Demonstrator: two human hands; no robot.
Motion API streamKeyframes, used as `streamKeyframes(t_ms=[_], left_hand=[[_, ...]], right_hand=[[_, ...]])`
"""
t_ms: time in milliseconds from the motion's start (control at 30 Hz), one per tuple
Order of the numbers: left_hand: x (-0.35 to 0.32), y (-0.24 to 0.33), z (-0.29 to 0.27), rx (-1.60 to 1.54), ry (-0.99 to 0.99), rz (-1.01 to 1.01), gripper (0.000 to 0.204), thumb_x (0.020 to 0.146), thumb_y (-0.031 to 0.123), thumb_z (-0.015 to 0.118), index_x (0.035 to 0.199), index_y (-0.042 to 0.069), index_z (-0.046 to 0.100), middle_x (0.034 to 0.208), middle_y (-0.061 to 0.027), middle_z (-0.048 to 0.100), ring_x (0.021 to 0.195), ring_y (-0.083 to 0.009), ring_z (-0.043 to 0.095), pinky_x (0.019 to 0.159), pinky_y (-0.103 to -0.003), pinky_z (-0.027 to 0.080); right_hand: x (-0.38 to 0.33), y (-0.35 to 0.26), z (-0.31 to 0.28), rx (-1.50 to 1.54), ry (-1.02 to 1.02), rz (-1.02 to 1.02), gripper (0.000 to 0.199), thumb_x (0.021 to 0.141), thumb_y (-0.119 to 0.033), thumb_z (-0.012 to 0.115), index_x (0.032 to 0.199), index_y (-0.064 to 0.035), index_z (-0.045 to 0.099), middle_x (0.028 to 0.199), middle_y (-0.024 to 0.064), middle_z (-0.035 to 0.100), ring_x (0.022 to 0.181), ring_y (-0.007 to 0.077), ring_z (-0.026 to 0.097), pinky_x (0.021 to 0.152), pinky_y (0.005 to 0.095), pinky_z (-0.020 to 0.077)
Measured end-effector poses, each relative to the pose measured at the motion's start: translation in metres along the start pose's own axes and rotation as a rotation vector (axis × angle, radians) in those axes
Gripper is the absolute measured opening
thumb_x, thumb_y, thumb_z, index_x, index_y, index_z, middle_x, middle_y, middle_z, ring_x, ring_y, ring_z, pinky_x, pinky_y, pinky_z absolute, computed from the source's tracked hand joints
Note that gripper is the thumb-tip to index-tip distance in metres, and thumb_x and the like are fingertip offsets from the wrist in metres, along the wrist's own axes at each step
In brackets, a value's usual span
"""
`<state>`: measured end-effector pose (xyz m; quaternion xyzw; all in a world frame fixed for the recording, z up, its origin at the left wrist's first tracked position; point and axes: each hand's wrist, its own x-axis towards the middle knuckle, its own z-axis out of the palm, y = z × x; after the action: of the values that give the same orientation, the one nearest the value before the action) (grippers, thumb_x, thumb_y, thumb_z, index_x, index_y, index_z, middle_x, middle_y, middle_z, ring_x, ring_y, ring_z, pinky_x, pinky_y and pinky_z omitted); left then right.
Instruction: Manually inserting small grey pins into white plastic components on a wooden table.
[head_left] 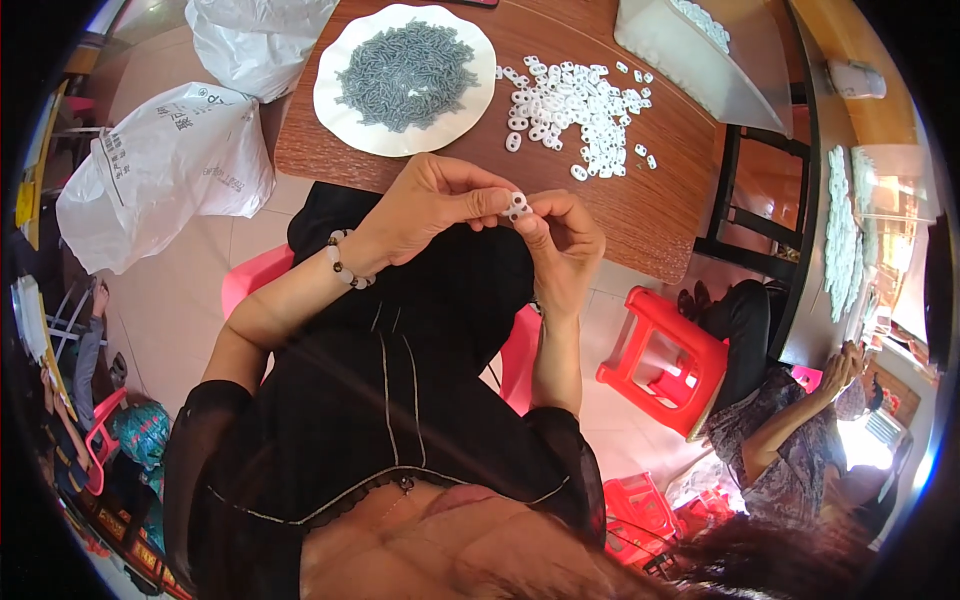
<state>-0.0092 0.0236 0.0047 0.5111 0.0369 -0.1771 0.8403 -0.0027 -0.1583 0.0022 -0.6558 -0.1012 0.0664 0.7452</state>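
Note:
Just off the near edge of the table, both my hands meet at a small white plastic piece with dark round holes (pixel 517 207). My left hand (pixel 425 210) pinches it from the left between thumb and forefinger. From the right, the thumb and fingers of my right hand (pixel 563 235) grip it too. Beyond my left hand stands a white wavy-rimmed plate (pixel 330 100) heaped with small grey rod-like pieces (pixel 408 75). A loose pile of white two-holed pieces (pixel 575 105) lies on the table to the plate's right.
The brown wooden table (pixel 650 225) ends right before my lap. A white bin (pixel 690 70) holding more white pieces sits at its far right. White sacks (pixel 170 170) stand on the floor at left. At right are a red stool (pixel 665 360) and a seated person (pixel 790 440).

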Motion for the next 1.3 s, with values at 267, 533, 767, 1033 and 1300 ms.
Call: streamKeyframes(t_ms=[267,533,767,1033,1300], left_hand=[[-0.005,0.008,0.003,-0.141,-0.077,-0.074,0.023,0.085,0.018,0.073,0.098,-0.001,0.072,0.08,-0.0059,0.069,0.068,-0.0084,0.06,0.062,-0.021,0.048],[-0.005,0.012,0.004,-0.152,-0.125,-0.088,0.021,0.084,0.018,0.074,0.092,-0.001,0.071,0.078,-0.0057,0.068,0.068,-0.0092,0.06,0.061,-0.021,0.047],[-0.006,0.013,0.004,-0.092,-0.144,-0.098,0.022,0.085,0.02,0.074,0.09,-0.001,0.072,0.076,-0.0051,0.067,0.067,-0.0084,0.059,0.06,-0.021,0.046],[-0.012,0.013,0.012,-0.088,-0.134,-0.063,0.021,0.087,0.02,0.071,0.089,-0.001,0.072,0.074,-0.0044,0.067,0.065,-0.0074,0.058,0.058,-0.02,0.046],[-0.013,0.018,0.013,-0.072,-0.137,-0.071,0.017,0.088,0.015,0.069,0.088,-0.002,0.072,0.072,-0.0052,0.066,0.064,-0.0084,0.059,0.057,-0.022,0.046]], right_hand=[[0.0,0.0,0.006,0.211,-0.042,-0.045,0.034,0.079,-0.021,0.079,0.098,-0.0002,0.059,0.098,0.0039,0.06,0.086,0.0109,0.058,0.079,0.0245,0.047],[0.008,0.002,0.005,0.066,-0.22,-0.176,0.062,0.084,-0.049,0.066,0.119,0.002,0.061,0.116,0.0139,0.062,0.108,0.0222,0.052,0.091,0.0334,0.0431],[0.009,0.009,0.0,-0.067,-0.179,-0.305,0.054,0.085,-0.048,0.065,0.106,0.001,0.069,0.11,0.0144,0.067,0.099,0.0228,0.053,0.085,0.0341,0.0423],[0.008,0.006,0.001,-0.167,-0.153,-0.391,0.055,0.083,-0.047,0.066,0.105,0.0032,0.069,0.106,0.0119,0.069,0.092,0.0226,0.054,0.082,0.0326,0.0425],[0.005,0.004,0.006,-0.122,-0.149,-0.339,0.056,0.085,-0.047,0.064,0.108,0.0033,0.068,0.106,0.0124,0.07,0.089,0.0219,0.056,0.08,0.0323,0.0437]])
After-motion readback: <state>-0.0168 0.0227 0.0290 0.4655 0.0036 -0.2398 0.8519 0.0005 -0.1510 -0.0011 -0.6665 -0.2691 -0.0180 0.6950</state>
